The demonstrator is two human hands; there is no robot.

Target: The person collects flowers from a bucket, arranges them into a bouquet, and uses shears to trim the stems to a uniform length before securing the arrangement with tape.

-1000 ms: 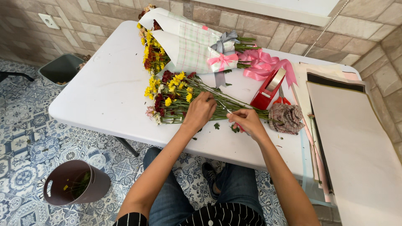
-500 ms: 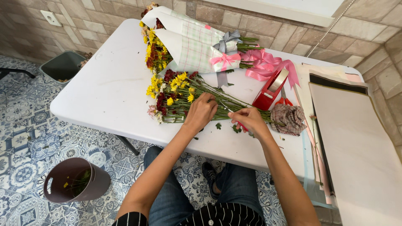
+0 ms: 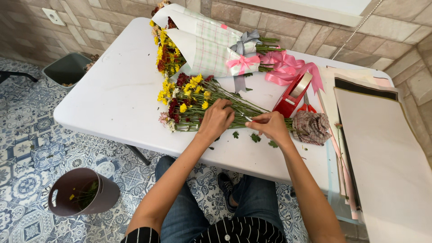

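At frame centre, the left hand [image 3: 217, 119] clamps down on the green stems of the loose flower bunch [image 3: 193, 101] lying on the white table [image 3: 112, 99]. Just right, the right hand [image 3: 270, 127] pinches a stem, knuckles up, forearm angled from the lower right.

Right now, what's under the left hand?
Under the left hand lie the green stems of the loose flower bunch on the white table. The stems directly beneath the palm are covered.
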